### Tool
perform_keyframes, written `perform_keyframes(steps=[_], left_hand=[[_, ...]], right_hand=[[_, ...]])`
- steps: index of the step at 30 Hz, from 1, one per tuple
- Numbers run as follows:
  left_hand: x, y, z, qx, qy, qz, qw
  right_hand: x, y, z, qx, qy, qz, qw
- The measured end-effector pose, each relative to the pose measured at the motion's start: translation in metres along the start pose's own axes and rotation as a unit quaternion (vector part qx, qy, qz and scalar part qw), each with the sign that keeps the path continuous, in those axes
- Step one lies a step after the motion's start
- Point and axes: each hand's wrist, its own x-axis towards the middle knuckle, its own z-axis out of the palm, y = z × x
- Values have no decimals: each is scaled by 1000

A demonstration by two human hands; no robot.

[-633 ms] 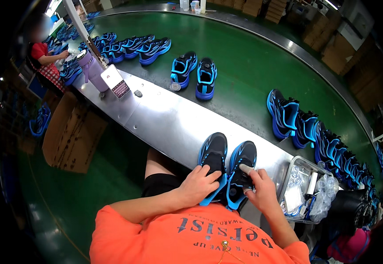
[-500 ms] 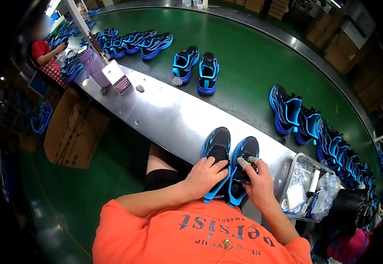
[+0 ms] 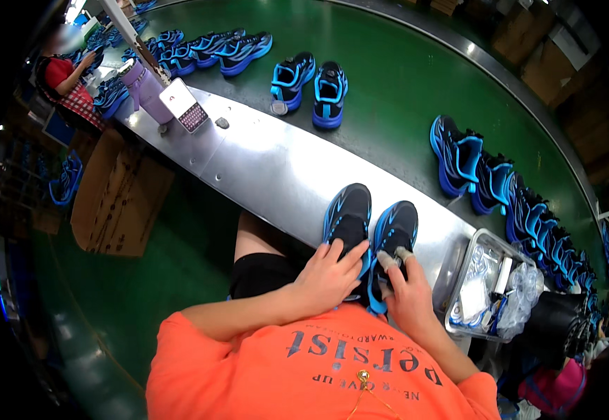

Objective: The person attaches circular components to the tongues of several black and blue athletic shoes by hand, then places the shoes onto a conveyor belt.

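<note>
A pair of black and blue sneakers lies side by side across the near edge of the metal bench, toes pointing away from me. My left hand [image 3: 328, 277] has its bent fingers over the lacing area of the left sneaker [image 3: 348, 208]. On the right sneaker [image 3: 397, 222], my right hand [image 3: 409, 285] grips around the tongue and collar. Pale covers wrap the tips of two of its fingers. Both palms and the sneakers' heel ends are partly hidden, so I cannot tell exactly what the fingertips pinch.
The metal bench [image 3: 276, 164] runs beside a green conveyor belt [image 3: 388, 91]. Two sneakers [image 3: 329, 98] stand on it, with rows of others left and right. A clear tray [image 3: 451, 311] holds small parts. A purple bottle [image 3: 148, 94] and phone [image 3: 184, 106] stand left, near a co-worker [image 3: 66, 80].
The whole scene sits higher in the picture. The fingers of my left hand have spread a little toward the right sneaker. My right hand is slightly closer to its sneaker's heel end.
</note>
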Motion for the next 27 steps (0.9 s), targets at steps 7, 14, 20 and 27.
perform_keyframes(steps=[7, 14, 20, 27], left_hand=[[30, -29, -18, -123, 25, 27, 992], [41, -36, -19, -222, -75, -33, 972], [43, -18, -18, -185, -3, -95, 978], [47, -34, -35, -327, -80, -146, 930]], right_hand=[[10, 20, -38, 57, -101, -55, 992], [29, 29, -35, 92, -85, 36, 991], [32, 33, -37, 37, -65, 2, 997], [33, 33, -31, 8, -88, 34, 995]])
